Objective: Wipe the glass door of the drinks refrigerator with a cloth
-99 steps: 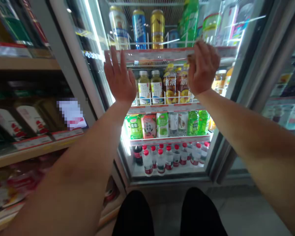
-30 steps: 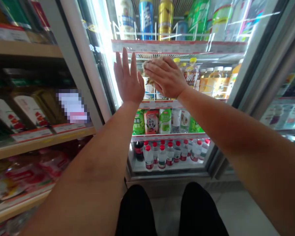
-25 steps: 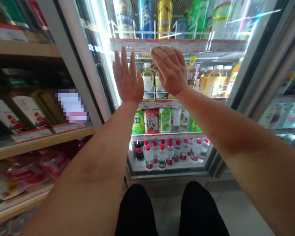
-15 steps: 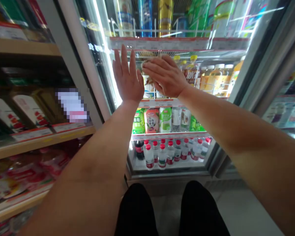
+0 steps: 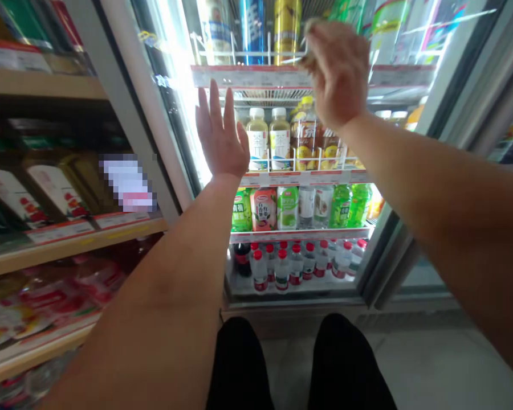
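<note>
My left hand (image 5: 223, 136) is spread with its fingers pointing up, and appears to lie flat against the glass front of a lit drinks cooler. My right hand (image 5: 341, 74) is higher up and to the right, blurred by motion, in front of the price rail (image 5: 256, 76) below the top shelf. Its fingers are closed over a small crumpled brownish cloth (image 5: 308, 61), of which only the edges show. Behind the hands stand tea bottles with white caps (image 5: 257, 139) and brown iced tea bottles with yellow caps (image 5: 304, 139).
Cans (image 5: 287, 31) fill the top shelf. Lower down are cartons and green bottles (image 5: 341, 206), then small red-capped water bottles (image 5: 282, 270). A wooden shelf (image 5: 123, 230) with large bottles stands close on the left. The cooler's metal frame (image 5: 414, 228) runs along the right.
My right hand has moved up and to the right with the cloth, away from beside my left hand, uncovering the tea bottles. My left hand has stayed in place.
</note>
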The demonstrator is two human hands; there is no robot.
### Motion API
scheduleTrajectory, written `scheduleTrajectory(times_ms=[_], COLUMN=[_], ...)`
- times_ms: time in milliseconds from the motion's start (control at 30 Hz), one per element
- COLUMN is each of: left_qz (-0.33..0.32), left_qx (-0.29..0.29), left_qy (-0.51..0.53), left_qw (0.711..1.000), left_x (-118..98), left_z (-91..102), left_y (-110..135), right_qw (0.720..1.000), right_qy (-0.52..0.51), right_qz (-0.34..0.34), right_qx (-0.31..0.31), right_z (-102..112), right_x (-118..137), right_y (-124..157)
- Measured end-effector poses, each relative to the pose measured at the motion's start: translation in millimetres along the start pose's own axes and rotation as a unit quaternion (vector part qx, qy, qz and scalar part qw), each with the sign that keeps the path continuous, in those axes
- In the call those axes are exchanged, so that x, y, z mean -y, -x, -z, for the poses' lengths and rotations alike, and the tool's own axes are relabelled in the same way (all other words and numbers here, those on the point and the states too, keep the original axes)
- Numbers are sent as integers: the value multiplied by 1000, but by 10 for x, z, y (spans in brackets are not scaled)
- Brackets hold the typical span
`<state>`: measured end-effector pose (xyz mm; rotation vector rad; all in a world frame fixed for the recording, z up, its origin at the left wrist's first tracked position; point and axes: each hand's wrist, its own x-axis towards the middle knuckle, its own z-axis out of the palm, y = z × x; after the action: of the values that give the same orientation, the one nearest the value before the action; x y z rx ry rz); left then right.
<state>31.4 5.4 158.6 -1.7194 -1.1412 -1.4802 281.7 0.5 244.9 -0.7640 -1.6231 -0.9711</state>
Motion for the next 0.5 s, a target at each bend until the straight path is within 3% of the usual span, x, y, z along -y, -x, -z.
scheduleTrajectory(times_ms=[67, 133, 167, 233, 333, 400, 500], left_qz=[-3, -11, -14, -16, -19, -22, -17], left_qx=[-2, -3, -5, -14, -23, -25, -19], left_qy=[9, 31, 39, 41, 26, 30, 69], left_qw=[1000, 999, 999, 999, 999, 999, 997], left_x=[5, 3, 0, -5, -6, -4, -11], left_z=[4, 19, 27, 41, 44, 41, 44], left_y=[2, 14, 22, 36, 46, 46, 45], right_qw=[983, 971, 978, 995, 980, 976, 993], right_qy=[24, 48, 60, 78, 81, 74, 60], right_qz=[-154, -191, -159, -20, 178, 199, 103], right_qx=[-100, -134, -125, -63, 39, 55, -4], right_z=[15, 15, 20, 50, 126, 151, 96], right_x=[-267, -425, -448, -393, -202, -129, -204], right_y=[-41, 0, 46, 161, 304, 341, 311])
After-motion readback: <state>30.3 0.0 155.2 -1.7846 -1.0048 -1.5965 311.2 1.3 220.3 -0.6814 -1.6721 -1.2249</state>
